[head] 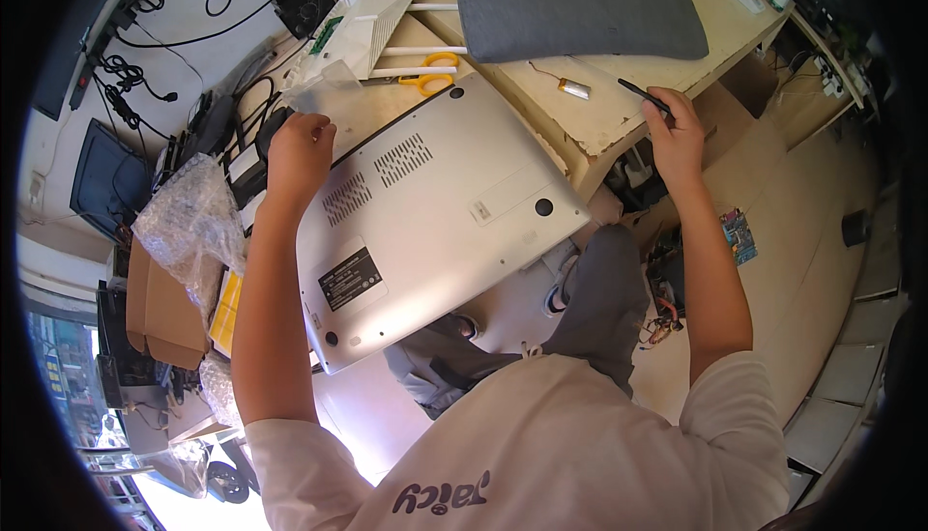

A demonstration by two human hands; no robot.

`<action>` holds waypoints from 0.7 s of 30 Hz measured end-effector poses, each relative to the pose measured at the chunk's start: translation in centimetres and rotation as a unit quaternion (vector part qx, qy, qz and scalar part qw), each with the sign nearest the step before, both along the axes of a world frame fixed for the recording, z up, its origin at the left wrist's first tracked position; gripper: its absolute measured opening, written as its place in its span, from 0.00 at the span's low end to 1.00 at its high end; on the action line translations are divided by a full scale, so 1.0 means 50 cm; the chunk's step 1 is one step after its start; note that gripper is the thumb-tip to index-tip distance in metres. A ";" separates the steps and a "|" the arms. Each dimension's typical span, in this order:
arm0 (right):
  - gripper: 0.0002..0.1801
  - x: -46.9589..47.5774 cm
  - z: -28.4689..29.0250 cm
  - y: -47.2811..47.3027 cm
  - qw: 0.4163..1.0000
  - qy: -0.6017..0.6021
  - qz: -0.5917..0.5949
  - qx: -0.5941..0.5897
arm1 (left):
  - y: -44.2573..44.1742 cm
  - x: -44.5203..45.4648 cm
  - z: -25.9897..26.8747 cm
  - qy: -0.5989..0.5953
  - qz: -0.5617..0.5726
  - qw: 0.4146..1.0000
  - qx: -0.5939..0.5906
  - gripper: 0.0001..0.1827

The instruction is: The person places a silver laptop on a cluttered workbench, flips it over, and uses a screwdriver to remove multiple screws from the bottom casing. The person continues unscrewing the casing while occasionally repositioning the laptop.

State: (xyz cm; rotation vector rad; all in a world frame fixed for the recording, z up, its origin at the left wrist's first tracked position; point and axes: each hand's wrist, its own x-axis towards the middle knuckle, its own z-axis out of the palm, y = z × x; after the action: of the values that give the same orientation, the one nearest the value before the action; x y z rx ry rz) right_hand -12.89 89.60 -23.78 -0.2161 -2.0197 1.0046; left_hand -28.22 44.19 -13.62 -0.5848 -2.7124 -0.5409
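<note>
A silver laptop (449, 205) lies bottom side up in front of me, overhanging the table's near edge. Its base carries two vent grilles (403, 160), round black feet (544, 207) and a black label (351, 279) with writing. My left hand (299, 158) is at the laptop's far left corner, fingers curled together; nothing shows in them, though the palm is hidden. Beside it is a black object (275, 132), partly covered by the hand. My right hand (676, 132) grips a slim black pen-like tool (642, 95) near the table's right edge, apart from the laptop.
A small silver battery cell (574, 88) with wires lies on the table (609, 111). Behind the laptop are yellow-handled scissors (435, 74), a white router (362, 31) and a grey pad (580, 5). Bubble wrap (192, 212) and an open cardboard box (163, 306) crowd the left.
</note>
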 end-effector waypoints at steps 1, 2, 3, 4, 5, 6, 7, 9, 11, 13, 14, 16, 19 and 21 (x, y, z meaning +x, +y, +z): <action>0.13 0.003 0.000 -0.001 0.999 0.004 -0.017 0.040 | 0.004 0.016 0.004 -0.002 -0.012 1.000 0.007 0.11; 0.13 0.005 -0.004 -0.001 0.996 0.007 -0.026 0.080 | 0.010 0.033 0.008 -0.005 -0.025 1.000 0.013 0.10; 0.13 0.004 -0.005 0.002 0.992 0.012 -0.035 0.121 | 0.015 0.046 0.011 -0.005 -0.037 0.999 0.021 0.10; 0.13 0.007 -0.007 0.004 0.986 0.017 -0.043 0.162 | 0.019 0.056 0.011 -0.016 -0.043 0.999 0.016 0.10; 0.14 0.013 -0.009 0.005 0.984 0.012 -0.048 0.172 | 0.023 0.063 0.006 -0.019 -0.054 0.998 0.017 0.10; 0.14 0.013 -0.008 0.004 0.982 0.010 -0.049 0.181 | 0.023 0.072 0.006 -0.020 -0.061 0.998 0.017 0.10; 0.14 0.014 -0.004 0.001 0.980 0.007 -0.050 0.190 | 0.024 0.080 0.005 -0.021 -0.069 0.997 0.018 0.10; 0.12 0.027 0.014 -0.025 0.966 0.028 -0.112 0.233 | 0.028 0.096 -0.002 -0.014 -0.070 0.997 0.001 0.10; 0.10 0.051 0.029 -0.058 0.974 0.066 -0.113 0.188 | 0.027 0.102 -0.005 -0.002 -0.071 0.997 -0.011 0.10; 0.08 0.105 0.032 -0.088 0.990 0.115 -0.065 0.056 | 0.035 0.099 -0.013 0.011 -0.085 0.996 -0.016 0.10; 0.08 0.136 0.030 -0.111 0.995 0.098 -0.014 -0.029 | 0.035 0.098 -0.015 0.009 -0.085 0.996 -0.015 0.10; 0.11 0.193 0.015 -0.155 0.981 0.004 0.085 -0.174 | 0.036 0.093 -0.014 0.006 -0.086 0.996 -0.015 0.10; 0.13 0.237 0.005 -0.236 0.867 -0.247 0.255 -0.350 | 0.043 0.094 -0.015 -0.018 -0.065 0.998 0.005 0.11; 0.15 0.233 -0.003 -0.299 0.777 -0.300 0.381 -0.400 | 0.049 0.089 -0.022 -0.026 -0.047 0.999 0.001 0.13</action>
State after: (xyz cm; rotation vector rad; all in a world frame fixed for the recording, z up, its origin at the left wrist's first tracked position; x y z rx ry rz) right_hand -1.26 74.65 -23.95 -0.1662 -2.1060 2.5907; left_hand -23.77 46.66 -14.73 -0.7096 -2.7440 -0.5913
